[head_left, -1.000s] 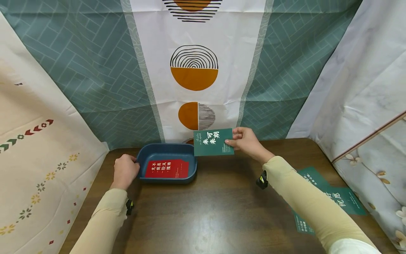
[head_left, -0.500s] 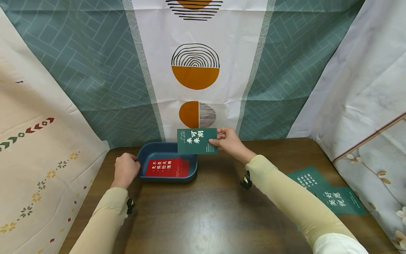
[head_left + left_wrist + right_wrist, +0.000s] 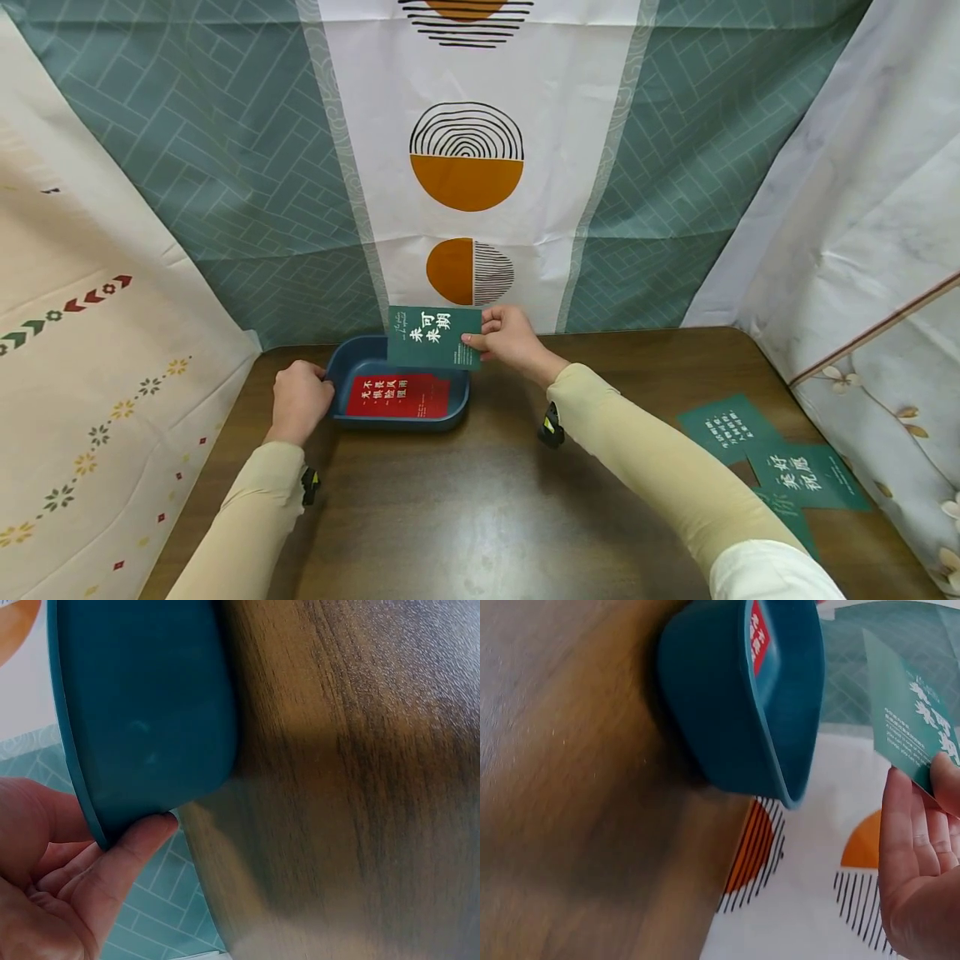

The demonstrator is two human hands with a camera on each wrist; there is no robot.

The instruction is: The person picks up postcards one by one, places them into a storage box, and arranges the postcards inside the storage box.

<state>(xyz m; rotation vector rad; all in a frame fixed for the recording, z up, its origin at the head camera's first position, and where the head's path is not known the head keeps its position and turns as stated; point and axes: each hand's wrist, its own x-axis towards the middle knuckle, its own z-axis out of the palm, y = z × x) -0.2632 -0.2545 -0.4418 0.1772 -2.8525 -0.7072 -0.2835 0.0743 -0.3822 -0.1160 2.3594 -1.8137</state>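
A blue plastic bin point(image 3: 442, 423) stands at the back left of the table, with a red card point(image 3: 397, 396) lying inside it. My left hand point(image 3: 298, 402) grips the bin's left end; in the left wrist view the thumb and fingers pinch its rim point(image 3: 84, 780). Above the bin's back right part, my right hand point(image 3: 516, 340) holds a green card point(image 3: 433, 337) with white lettering, pinched at its right edge between thumb and fingers. In the right wrist view that card point(image 3: 907, 720) is tilted and apart from the bin point(image 3: 720, 705).
Several green cards point(image 3: 806, 475) lie overlapping at the table's right side, partly hidden by the right sleeve point(image 3: 660, 475). Patterned cloth point(image 3: 465, 183) hangs behind the brown wooden table point(image 3: 450, 517), and more cloth hangs at both sides.
My right hand has moved left with the green card, from beside the bin's right end to over it. The left hand stays on the bin. More of the cards at right now shows.
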